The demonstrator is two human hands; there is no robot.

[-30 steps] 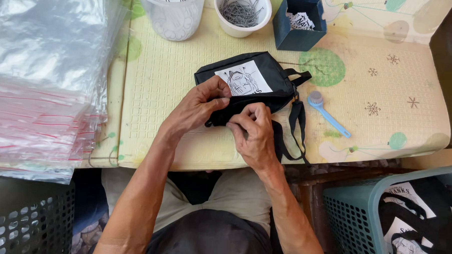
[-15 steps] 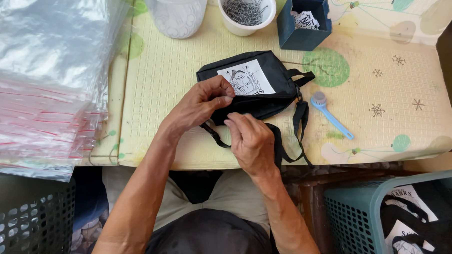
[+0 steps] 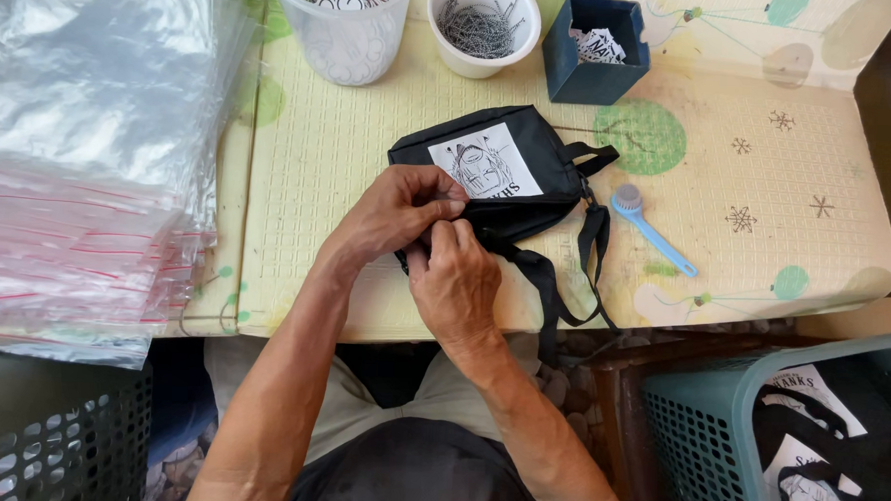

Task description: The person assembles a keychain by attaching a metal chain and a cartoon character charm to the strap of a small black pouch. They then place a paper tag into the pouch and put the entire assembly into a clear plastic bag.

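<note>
My left hand [image 3: 392,214] pinches the near edge of the black bag [image 3: 502,173] at mid-frame, fingers curled tight on the fabric. My right hand [image 3: 454,280] closes on the same edge just beside it. The bag's strap [image 3: 563,284] trails off the table [image 3: 311,157]. Plastic bags [image 3: 84,149] are stacked far left; a blue brush [image 3: 654,228] lies right of the bag.

I count one pouch [image 3: 512,174], one brush [image 3: 652,228] at three o'clock, and two cups [image 3: 346,35] at twelve. One blue box [image 3: 596,53] sits at one o'clock, and two baskets [image 3: 745,429] flank me at six.
</note>
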